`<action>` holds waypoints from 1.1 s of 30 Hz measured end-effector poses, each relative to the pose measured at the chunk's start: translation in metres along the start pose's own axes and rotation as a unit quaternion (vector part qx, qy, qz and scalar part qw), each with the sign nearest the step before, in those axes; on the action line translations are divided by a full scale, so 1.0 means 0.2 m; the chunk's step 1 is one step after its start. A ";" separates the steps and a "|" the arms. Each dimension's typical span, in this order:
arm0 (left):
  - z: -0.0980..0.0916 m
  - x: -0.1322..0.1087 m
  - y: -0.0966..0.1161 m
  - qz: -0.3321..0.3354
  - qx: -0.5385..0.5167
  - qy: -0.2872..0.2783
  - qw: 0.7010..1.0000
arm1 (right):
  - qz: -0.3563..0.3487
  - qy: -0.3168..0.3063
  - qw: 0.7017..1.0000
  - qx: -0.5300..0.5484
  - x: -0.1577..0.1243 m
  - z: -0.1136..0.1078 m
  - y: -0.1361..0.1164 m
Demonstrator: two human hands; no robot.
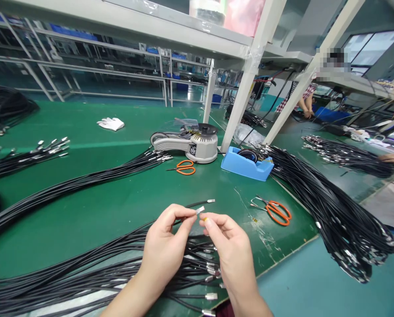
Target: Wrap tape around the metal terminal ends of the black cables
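Note:
My left hand (166, 246) is closed in a pinch on a black cable just behind its silver connector tip (200, 210). My right hand (231, 251) is pinched at the same tip, with a small yellowish piece (206, 217) between thumb and forefinger; I cannot make out what it is. Both hands hover over a bundle of black cables with metal ends (117, 268) lying on the green table mat (94, 207). Another single cable end (211, 201) lies just beyond my fingers.
A grey tape dispenser machine (192, 145), a blue tape holder (248, 164) and two orange scissors (185, 167) (276, 211) lie ahead. Large cable bundles lie right (332, 211) and left (68, 182). A white glove (111, 123) lies far left. Another person's hand (393, 157) rests at the right edge.

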State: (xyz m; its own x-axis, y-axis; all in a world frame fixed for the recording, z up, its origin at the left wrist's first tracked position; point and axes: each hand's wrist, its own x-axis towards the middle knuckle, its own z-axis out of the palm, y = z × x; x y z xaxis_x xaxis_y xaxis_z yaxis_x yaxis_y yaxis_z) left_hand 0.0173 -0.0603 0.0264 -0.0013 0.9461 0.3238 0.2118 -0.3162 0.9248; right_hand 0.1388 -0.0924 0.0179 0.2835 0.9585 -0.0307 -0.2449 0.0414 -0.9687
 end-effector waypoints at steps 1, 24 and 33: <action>0.01 -0.01 -0.01 0.029 0.019 0.007 0.999 | 0.002 0.004 1.000 0.004 -0.01 0.00 0.01; -0.01 -0.01 -0.06 0.290 0.168 -0.017 0.942 | 0.069 0.001 0.998 0.013 -0.02 0.04 0.01; -0.02 -0.03 -0.09 0.278 0.167 -0.015 0.946 | 0.092 -0.019 0.992 0.085 -0.02 0.04 -0.03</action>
State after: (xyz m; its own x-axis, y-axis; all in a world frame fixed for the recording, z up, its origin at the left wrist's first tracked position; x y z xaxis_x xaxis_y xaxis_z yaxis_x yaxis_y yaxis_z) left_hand 0.0091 -0.0603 0.0089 0.2277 0.6425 0.7317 0.4693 -0.7308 0.4957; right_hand 0.1308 -0.0946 0.0258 0.1859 0.9638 -0.1910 -0.4428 -0.0913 -0.8919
